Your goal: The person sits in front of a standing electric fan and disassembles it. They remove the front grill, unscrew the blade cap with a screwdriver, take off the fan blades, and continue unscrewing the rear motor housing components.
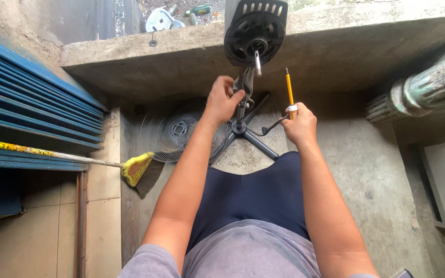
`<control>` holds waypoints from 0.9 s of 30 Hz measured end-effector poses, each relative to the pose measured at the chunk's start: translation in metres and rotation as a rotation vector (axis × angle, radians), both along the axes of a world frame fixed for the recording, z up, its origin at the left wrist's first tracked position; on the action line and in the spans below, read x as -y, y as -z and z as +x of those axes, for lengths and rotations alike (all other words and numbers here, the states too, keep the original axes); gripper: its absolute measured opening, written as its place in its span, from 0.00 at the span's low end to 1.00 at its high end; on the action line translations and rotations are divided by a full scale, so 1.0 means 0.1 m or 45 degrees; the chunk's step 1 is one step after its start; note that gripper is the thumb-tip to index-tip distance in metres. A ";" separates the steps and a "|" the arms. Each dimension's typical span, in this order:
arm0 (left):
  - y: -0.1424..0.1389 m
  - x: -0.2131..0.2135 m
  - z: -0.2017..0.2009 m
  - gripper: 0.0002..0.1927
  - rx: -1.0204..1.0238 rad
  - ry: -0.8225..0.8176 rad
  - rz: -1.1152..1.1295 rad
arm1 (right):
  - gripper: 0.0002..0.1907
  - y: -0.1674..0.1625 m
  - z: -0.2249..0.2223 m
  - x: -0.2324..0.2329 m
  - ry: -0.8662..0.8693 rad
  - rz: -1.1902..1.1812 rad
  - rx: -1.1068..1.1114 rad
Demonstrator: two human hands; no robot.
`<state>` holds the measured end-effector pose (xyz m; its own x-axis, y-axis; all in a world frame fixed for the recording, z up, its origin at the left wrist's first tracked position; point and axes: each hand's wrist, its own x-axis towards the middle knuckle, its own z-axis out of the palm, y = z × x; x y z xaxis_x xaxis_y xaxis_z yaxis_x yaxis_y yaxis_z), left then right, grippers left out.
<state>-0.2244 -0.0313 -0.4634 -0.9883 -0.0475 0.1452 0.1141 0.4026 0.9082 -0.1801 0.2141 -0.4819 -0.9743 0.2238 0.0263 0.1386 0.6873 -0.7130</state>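
Stand fan [248, 77], grille removed: the black motor housing [256, 31] is seen tilted back against the concrete ledge [181, 46], with the neck and pole below it running down to a black cross-shaped base [248, 131] on the concrete floor [366, 170]. The neck is gripped by the left hand [223, 100], fingers closed around it just under the housing. A screwdriver [290, 95] with a yellow shaft and pale handle is held upright in the right hand [300, 123], fingers wrapped shut on the handle, just beside the pole and apart from it. A wire fan guard [173, 134] is laid flat on the floor behind the left forearm. A yellow-headed broom [137, 170] is leaned to the left of the guard, near blue corrugated sheeting [27, 103]. A ribbed metal pipe [428, 85] is set at the right.
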 end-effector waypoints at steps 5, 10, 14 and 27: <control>-0.21 0.03 -0.52 0.34 -0.011 0.335 0.451 | 0.29 -0.06 -0.25 0.09 0.169 -0.522 -0.044; -0.31 -0.20 -0.72 0.20 0.152 0.516 0.582 | 0.30 -0.33 -0.36 0.45 0.136 -1.207 -0.039; -0.19 -0.44 -0.74 0.13 0.031 0.406 0.684 | 0.37 -0.48 -0.34 0.72 -0.143 -1.615 -0.297; 0.08 -0.75 -0.31 0.15 -0.737 0.153 0.280 | 0.48 -0.84 -0.33 0.79 -0.321 -1.421 -0.595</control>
<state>-0.2559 0.0440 -0.4711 -0.7527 -0.0306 0.6577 0.6449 0.1669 0.7458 -0.2133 0.1350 -0.3983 -0.9419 0.1544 0.2984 -0.3349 -0.3579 -0.8716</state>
